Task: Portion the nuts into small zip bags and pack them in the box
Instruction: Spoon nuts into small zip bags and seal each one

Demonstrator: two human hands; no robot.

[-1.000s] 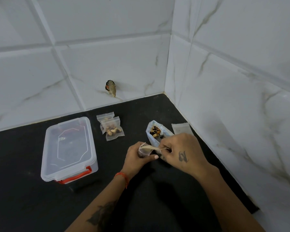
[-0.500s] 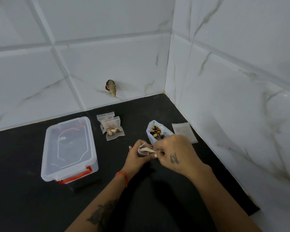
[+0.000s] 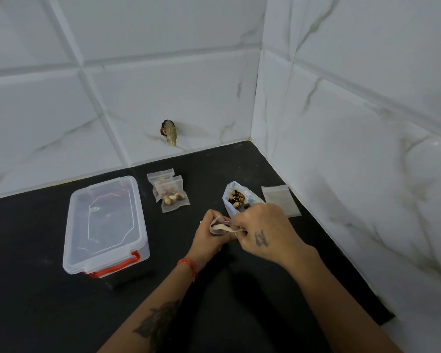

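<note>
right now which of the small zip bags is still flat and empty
The empty zip bag lying flat by the right wall. The two filled bags beside the box hold nuts, and both hands grip a third bag.

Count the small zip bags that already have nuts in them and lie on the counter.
2: an overlapping pair right of the box, the front bag lying over the rear bag. The bag gripped by both hands isn't counted; its contents are hidden.

box (image 3: 105, 225) left, filled bags (image 3: 172, 193) behind hands (image 3: 239, 230)
</note>
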